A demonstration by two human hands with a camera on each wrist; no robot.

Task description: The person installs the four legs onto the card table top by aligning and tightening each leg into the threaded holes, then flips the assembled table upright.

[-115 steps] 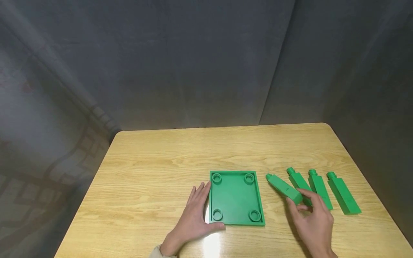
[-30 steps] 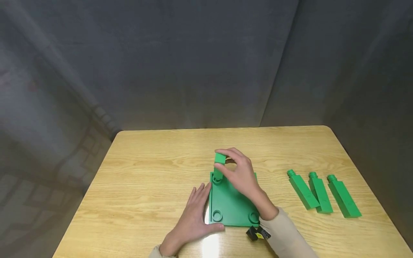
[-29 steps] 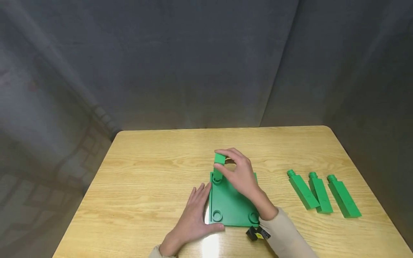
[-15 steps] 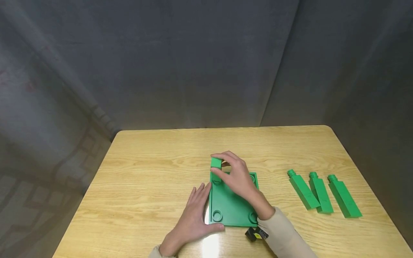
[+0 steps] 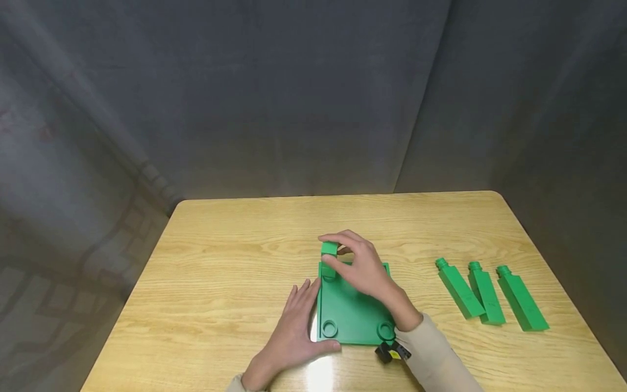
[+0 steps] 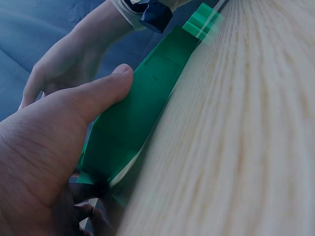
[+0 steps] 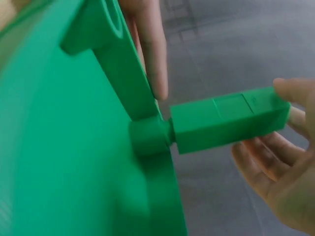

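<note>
Pinching a light, rigid green peg [image 5: 329, 249] near its top, right hand [image 5: 360, 267] seats it in the tray [image 5: 350, 313]; left hand [image 5: 294, 332] lies flat against the tray's edge.

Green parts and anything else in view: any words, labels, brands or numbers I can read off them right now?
None can be read.
Green leg held by the right hand: a faint recessed mark on its side, too small to read.
Green base plate: a tiny mark on its edge, not legible.
Black wrist device: a small yellow patch, too small to read.
Three loose legs: no lettering visible.
</note>
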